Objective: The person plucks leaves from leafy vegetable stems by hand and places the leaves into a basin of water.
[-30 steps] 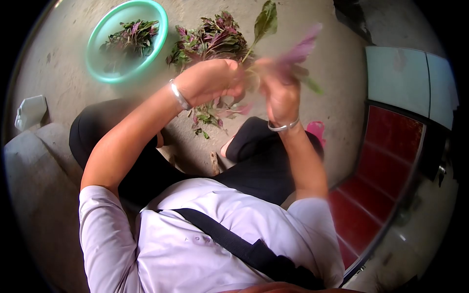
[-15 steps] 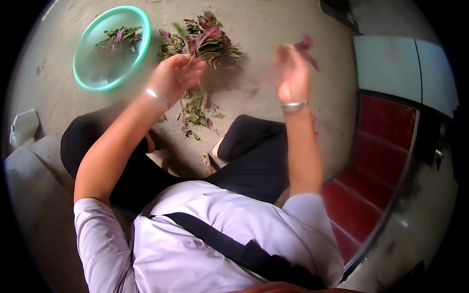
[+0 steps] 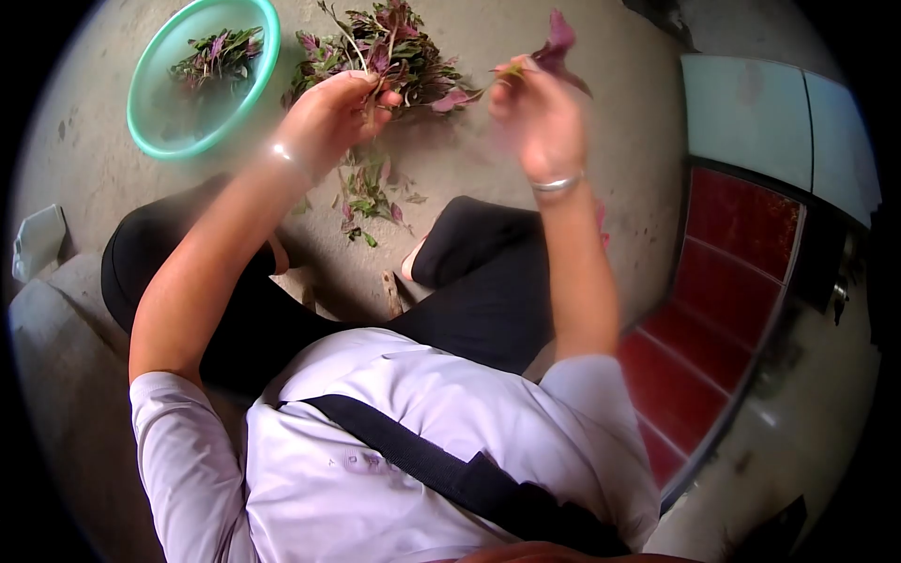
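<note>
My left hand (image 3: 333,117) is closed in a pinch on a pale leafy stem (image 3: 349,36), which sticks up past the fingertips in front of the pile. To its right, my right hand (image 3: 542,117) pinches a sprig with purple leaves (image 3: 557,47); a small green part shows at the fingertips. Beyond my left hand, a heap of purple-and-green leafy greens (image 3: 418,61) lies on the floor. Loose leaves (image 3: 371,199) are scattered nearer my legs. At the upper left, a light green plastic basin (image 3: 134,108) holds a small bunch of leaves (image 3: 218,58).
My bent legs (image 3: 479,244) in black trousers flank the loose leaves on the concrete floor (image 3: 629,141). A small wooden piece (image 3: 391,293) shows between them. Red tiles (image 3: 737,225) and pale cabinet-like panels (image 3: 746,117) border the right. A whitish object (image 3: 39,242) lies far left.
My right hand has moved a little left and up, with purple leaves still in it. The stem in my left hand now shows more clearly. The whole view has shifted slightly.
</note>
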A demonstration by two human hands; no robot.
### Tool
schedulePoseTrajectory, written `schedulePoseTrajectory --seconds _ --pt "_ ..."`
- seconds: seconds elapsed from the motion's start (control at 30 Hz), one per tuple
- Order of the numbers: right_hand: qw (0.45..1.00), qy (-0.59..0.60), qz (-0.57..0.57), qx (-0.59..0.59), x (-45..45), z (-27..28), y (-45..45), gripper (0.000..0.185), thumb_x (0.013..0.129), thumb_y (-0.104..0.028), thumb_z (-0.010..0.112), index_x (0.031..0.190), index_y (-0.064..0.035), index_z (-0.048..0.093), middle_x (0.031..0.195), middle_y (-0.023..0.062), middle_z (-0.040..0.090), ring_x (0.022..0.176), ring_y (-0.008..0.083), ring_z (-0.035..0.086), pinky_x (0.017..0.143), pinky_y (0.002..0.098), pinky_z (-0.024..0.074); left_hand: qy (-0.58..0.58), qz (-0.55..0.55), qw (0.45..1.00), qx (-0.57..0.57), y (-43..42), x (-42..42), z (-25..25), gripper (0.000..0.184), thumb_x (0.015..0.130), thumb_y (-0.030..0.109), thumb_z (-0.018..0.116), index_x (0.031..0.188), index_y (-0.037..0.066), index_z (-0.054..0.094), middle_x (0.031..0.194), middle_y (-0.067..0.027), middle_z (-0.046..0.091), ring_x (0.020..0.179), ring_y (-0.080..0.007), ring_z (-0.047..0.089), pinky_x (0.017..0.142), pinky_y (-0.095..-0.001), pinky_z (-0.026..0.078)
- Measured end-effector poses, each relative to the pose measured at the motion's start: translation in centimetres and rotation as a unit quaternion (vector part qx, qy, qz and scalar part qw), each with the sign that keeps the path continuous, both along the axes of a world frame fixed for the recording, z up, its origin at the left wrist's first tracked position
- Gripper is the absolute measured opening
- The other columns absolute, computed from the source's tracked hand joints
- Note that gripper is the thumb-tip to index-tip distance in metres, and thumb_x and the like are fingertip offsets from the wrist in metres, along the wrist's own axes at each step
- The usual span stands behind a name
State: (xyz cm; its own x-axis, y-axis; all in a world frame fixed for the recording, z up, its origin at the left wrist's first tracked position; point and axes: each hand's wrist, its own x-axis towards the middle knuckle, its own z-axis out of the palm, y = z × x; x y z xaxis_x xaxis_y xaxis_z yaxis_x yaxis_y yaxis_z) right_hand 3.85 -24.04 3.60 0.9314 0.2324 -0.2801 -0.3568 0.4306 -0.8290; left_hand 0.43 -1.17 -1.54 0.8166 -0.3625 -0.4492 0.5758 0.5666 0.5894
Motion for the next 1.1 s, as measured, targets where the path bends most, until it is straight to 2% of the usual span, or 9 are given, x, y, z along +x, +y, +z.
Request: schedulePoseTrajectory --seconds 0.13,0.27,0.43,0.6,0.73,0.8,0.87,1.07,1.1 --pt "0.996 0.030 0.032 -0.072 -0.9 0.0 1.4 0.015 0.085 -0.013 0.049 0.088 0.0002 0.057 0.076 0.0070 0.059 0.063 0.0139 0.058 0.052 0.0222 0.0424 -0.028 -0.027 0.999 0.016 -0.3 0.0 0.4 0.012 0.086 0.021 0.050 0.092 0.009 0.050 0.087 -0.0046 0.058 0.070 -0.0094 0.054 0.066 -0.0218 0.045" --pt "0.935 -0.013 0.174 -0.310 -2.7 0.4 4.0 0.020 0.085 -0.019 0.052 0.087 0.0006 0.057 0.072 0.0048 0.059 0.057 0.0098 0.057 0.050 0.0183 0.0427 -0.086 -0.117 0.984 0.103 -1.5 -0.5 0.1 0.011 0.085 0.015 0.053 0.093 0.008 0.051 0.082 -0.0034 0.060 0.069 -0.0073 0.056 0.061 -0.0189 0.046" --pt "0.930 0.089 0.258 -0.246 -3.4 -1.6 4.2 0.041 0.086 -0.036 0.048 0.093 0.0038 0.058 0.085 0.0122 0.061 0.071 0.0149 0.058 0.065 0.0252 0.0469 -0.111 -0.183 0.945 0.249 -1.6 -1.6 -1.9 0.013 0.082 0.010 0.056 0.087 0.007 0.044 0.076 -0.0014 0.058 0.061 -0.0069 0.054 0.051 -0.0192 0.044" --pt "0.896 0.057 0.334 -0.287 -2.9 -2.6 3.8 0.037 0.087 -0.031 0.048 0.102 0.0015 0.055 0.091 0.0113 0.061 0.078 0.0152 0.060 0.065 0.0255 0.0490 -0.047 -0.193 0.947 0.252 -0.1 -1.0 -2.8 0.008 0.081 0.008 0.056 0.080 0.006 0.048 0.074 -0.0021 0.058 0.060 -0.0086 0.054 0.050 -0.0211 0.045" --pt "0.906 0.023 0.272 -0.324 -2.1 -4.0 2.9 0.034 0.085 -0.026 0.052 0.107 -0.0002 0.053 0.088 0.0078 0.060 0.074 0.0128 0.060 0.061 0.0218 0.0465 0.027 0.047 0.968 0.246 5.2 1.5 -2.7 0.004 0.080 0.008 0.054 0.078 0.005 0.054 0.071 -0.0061 0.057 0.054 -0.0120 0.053 0.053 -0.0236 0.048" --pt "0.899 0.018 0.257 -0.356 -1.6 -5.0 2.5 0.034 0.085 -0.026 0.052 0.106 0.0000 0.053 0.089 0.0078 0.060 0.074 0.0127 0.060 0.060 0.0219 0.0467 -0.014 0.207 0.943 0.261 9.5 2.9 -2.6 0.005 0.078 0.005 0.055 0.077 0.000 0.055 0.072 -0.0083 0.058 0.051 -0.0113 0.051 0.049 -0.0184 0.045" --pt "0.896 0.046 0.247 -0.366 -1.2 -6.0 2.9 0.031 0.084 -0.024 0.052 0.104 -0.0005 0.055 0.088 0.0069 0.060 0.072 0.0122 0.060 0.058 0.0218 0.0469 0.066 0.345 0.917 0.188 13.2 4.2 -1.8 0.030 0.079 0.006 0.056 0.102 -0.010 0.043 0.097 -0.0198 0.054 0.077 -0.0243 0.058 0.060 -0.0240 0.052" --pt "0.877 0.017 0.229 -0.421 1.0 -13.5 6.2 0.021 0.080 -0.016 0.052 0.094 -0.0012 0.060 0.074 0.0033 0.060 0.059 0.0111 0.060 0.046 0.0225 0.0472 0.114 0.385 0.889 0.219 14.0 4.1 -1.9 0.048 0.077 0.001 0.057 0.113 -0.015 0.031 0.114 -0.0262 0.038 0.096 -0.0395 0.052 0.073 -0.0362 0.055" --pt "0.877 0.037 0.220 -0.425 1.7 -15.1 7.1 0.021 0.080 -0.016 0.051 0.094 -0.0016 0.060 0.074 0.0036 0.060 0.059 0.0117 0.061 0.045 0.0227 0.0472 0.103 0.340 0.912 0.207 14.2 4.2 -2.4 0.045 0.078 0.004 0.056 0.112 -0.014 0.033 0.110 -0.0249 0.041 0.091 -0.0378 0.055 0.072 -0.0363 0.055"
